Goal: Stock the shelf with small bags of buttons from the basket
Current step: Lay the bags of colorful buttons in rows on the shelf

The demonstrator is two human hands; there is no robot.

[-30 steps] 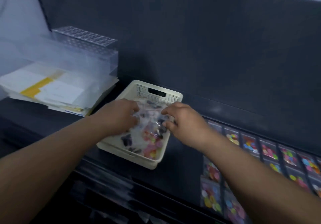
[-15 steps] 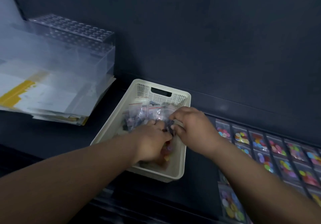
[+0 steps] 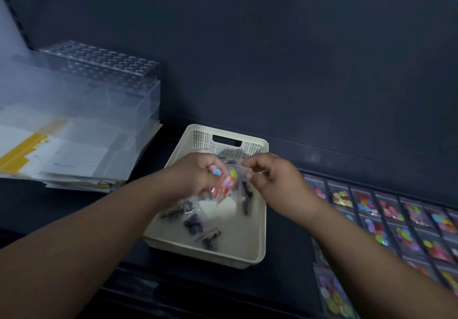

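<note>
gripping blurred bags (image 3: 226,185), left hand (image 3: 195,178)

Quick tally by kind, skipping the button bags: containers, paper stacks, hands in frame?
Basket: 1
Clear perforated box: 1
Paper stack: 1
Hands: 2, the left hand, which grips a colourful button bag, and the right hand
Total: 5

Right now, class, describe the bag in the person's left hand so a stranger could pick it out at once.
Find the cream basket in the middle of the dark shelf. Just above it, the left hand holds a clear bag. It alone shows bright pink, yellow and blue buttons; the bags lying in the basket hold dark purple ones.
</note>
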